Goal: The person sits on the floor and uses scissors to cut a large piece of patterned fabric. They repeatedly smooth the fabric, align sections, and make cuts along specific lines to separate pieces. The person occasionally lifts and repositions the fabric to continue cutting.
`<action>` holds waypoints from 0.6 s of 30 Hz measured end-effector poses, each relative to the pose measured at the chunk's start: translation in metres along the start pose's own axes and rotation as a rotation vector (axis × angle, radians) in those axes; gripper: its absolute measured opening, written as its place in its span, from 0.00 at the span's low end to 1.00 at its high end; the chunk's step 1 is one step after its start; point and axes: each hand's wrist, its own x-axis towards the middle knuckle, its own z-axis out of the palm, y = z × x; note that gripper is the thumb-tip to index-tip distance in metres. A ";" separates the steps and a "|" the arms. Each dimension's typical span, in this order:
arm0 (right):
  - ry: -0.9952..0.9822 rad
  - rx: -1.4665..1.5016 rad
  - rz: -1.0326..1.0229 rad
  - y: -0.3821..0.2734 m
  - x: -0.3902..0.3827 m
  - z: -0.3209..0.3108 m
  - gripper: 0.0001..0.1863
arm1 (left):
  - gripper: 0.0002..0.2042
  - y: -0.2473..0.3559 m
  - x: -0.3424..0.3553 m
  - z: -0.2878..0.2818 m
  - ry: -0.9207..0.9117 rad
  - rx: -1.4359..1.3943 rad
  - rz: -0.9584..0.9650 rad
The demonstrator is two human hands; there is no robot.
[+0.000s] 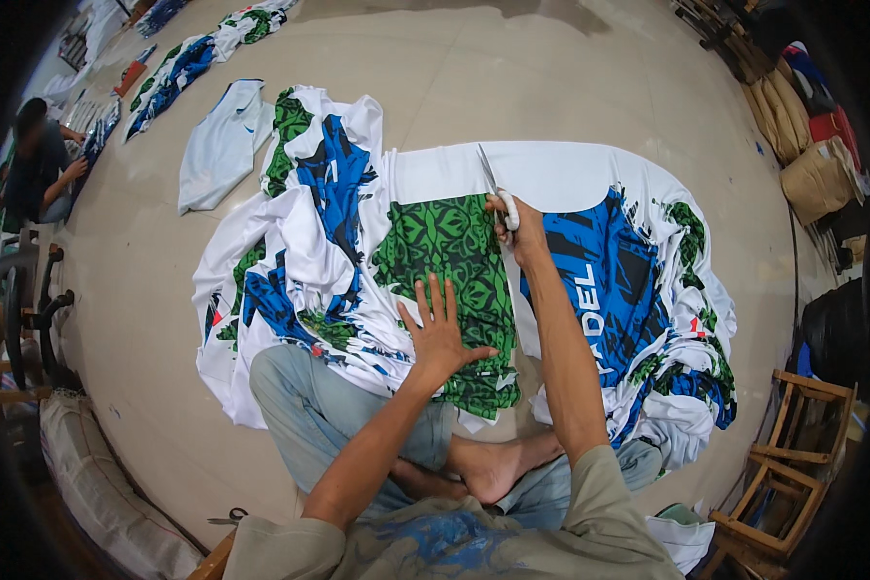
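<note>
My right hand (520,230) grips a pair of scissors (488,167) with pale wrapped handles, the blades pointing away from me over white fabric (541,174). Under the scissors, the white cloth borders a green leaf-patterned fabric panel (445,246). My left hand (442,333) lies flat on that panel with its fingers spread. A blue and black printed piece (604,280) with white lettering spreads to the right of my right forearm. Bunched printed cloth (309,242) in white, blue and green is heaped on the left. Whether the blades are apart is hard to make out.
A light blue-white fabric piece (224,145) lies on the tiled floor at the far left. Another person (39,164) sits beyond it near more printed cloth (179,72). Wooden stools (793,454) and brown sacks (822,184) line the right. Another pair of scissors (227,517) is beside me.
</note>
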 end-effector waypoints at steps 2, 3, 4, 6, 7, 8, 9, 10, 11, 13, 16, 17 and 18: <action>-0.061 -0.015 -0.018 -0.007 0.011 0.002 0.22 | 0.73 0.001 -0.001 -0.001 -0.009 0.004 -0.006; -0.049 0.033 -0.022 -0.009 0.013 0.005 0.21 | 0.73 0.001 0.000 -0.002 -0.010 0.006 -0.012; -0.033 0.037 -0.029 -0.011 0.015 0.008 0.21 | 0.73 0.002 0.001 -0.003 -0.010 0.007 -0.010; 0.001 0.046 -0.035 -0.005 0.022 0.009 0.21 | 0.73 0.003 0.000 -0.002 -0.016 0.008 -0.007; -0.002 0.052 -0.036 -0.002 0.024 0.009 0.21 | 0.73 0.003 0.001 -0.001 -0.009 0.020 -0.008; -0.006 0.056 -0.035 0.001 0.024 0.009 0.21 | 0.73 0.002 0.001 -0.001 -0.009 0.012 -0.013; -0.011 0.061 -0.034 0.002 0.026 0.009 0.21 | 0.73 0.001 0.000 0.000 -0.009 0.004 -0.018; -0.017 0.070 -0.012 0.001 0.029 0.008 0.21 | 0.73 0.000 -0.001 0.000 -0.009 -0.003 -0.023; -0.022 0.082 0.008 -0.002 0.033 0.006 0.21 | 0.73 0.000 -0.001 -0.001 -0.012 0.001 -0.023; -0.015 0.059 0.017 -0.006 0.041 0.006 0.21 | 0.73 0.002 -0.002 -0.002 -0.019 0.010 -0.024; 0.012 -0.038 -0.028 -0.017 0.055 0.016 0.22 | 0.73 0.005 -0.001 -0.005 -0.069 0.022 -0.047; 0.023 -0.082 -0.063 -0.017 0.062 0.016 0.25 | 0.74 0.004 -0.002 0.001 -0.034 0.014 -0.031; 0.026 -0.125 -0.083 -0.017 0.063 0.014 0.26 | 0.74 0.004 -0.001 0.002 -0.024 0.010 -0.025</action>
